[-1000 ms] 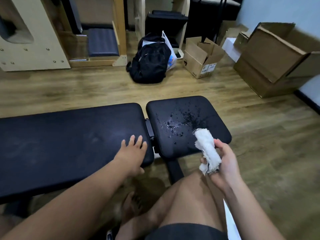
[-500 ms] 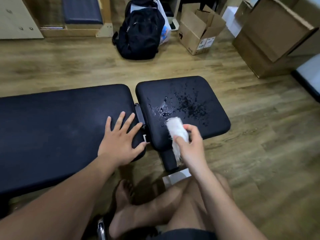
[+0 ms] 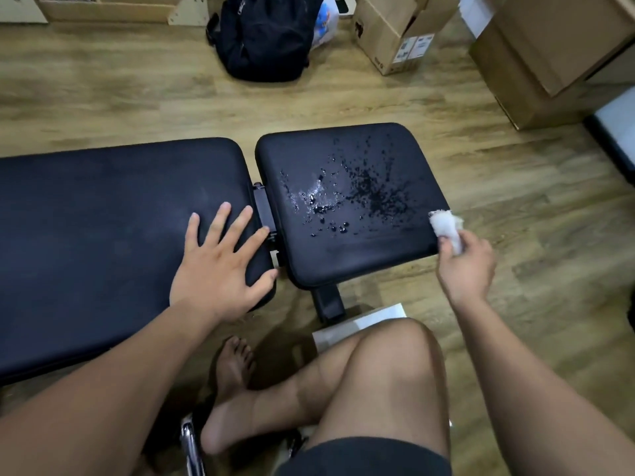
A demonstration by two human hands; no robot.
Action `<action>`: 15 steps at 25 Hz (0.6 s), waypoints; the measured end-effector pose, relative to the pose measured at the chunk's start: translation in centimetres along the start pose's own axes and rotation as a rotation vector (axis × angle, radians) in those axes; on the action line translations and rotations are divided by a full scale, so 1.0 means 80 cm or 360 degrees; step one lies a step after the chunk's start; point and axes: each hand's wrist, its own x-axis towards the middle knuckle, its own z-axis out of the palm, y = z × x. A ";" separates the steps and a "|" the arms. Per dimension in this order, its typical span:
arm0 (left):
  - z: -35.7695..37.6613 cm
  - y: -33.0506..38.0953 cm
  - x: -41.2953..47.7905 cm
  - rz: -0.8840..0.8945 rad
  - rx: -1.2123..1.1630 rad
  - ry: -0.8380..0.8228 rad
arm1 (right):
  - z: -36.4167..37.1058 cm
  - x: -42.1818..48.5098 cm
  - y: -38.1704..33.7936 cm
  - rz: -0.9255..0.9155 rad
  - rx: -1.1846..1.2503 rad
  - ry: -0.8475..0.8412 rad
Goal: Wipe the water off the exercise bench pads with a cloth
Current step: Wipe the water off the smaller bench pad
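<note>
**Cloth at the seat pad's right edge, water unwiped**

Left hand (image 3: 220, 266): palm down on the long back pad (image 3: 103, 218), near its right end. Fingers (image 3: 220, 221) straight and spread wide, flat on the vinyl. Index fingertip reaches the pad's end by the black hinge bracket (image 3: 263, 207); thumb lies along the near corner. Holds nothing.

Right hand (image 3: 465, 266): fingers curled in round a wadded white cloth (image 3: 446, 226), thumb (image 3: 445, 245) pressed against its side. Back of the hand faces the camera, so the other fingers' grip is mostly hidden. The wad sticks out past the knuckles, toward the pad.

Cloth position: at the right edge of the seat pad (image 3: 343, 266), just overlapping its rim. Whether it presses on the vinyl or sits just off it, cannot tell.

Water (image 3: 343, 197): droplets and small pools scattered across the middle of the seat pad, left of the cloth and apart from it. A glossy patch sits toward the left of the spill; finer beads spread to the right. Back pad looks dry, with dull smears.

Surroundings: wood-look floor (image 3: 137, 104); black backpack (image 3: 264, 32) and cardboard boxes (image 3: 549, 46) beyond the bench. Person's bent knee (image 3: 385, 365) and bare foot (image 3: 233, 365) below the pads.
</note>
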 end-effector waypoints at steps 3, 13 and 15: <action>-0.001 -0.001 0.000 -0.0009 0.0018 0.0007 | 0.025 -0.098 -0.078 -0.0222 0.0169 -0.0023; -0.001 -0.001 -0.003 -0.0020 0.0020 0.0017 | 0.012 -0.052 -0.038 -0.0463 -0.0050 -0.0075; -0.001 -0.001 0.000 -0.0014 0.0021 0.0007 | 0.003 0.003 -0.009 -0.0147 -0.0098 -0.0008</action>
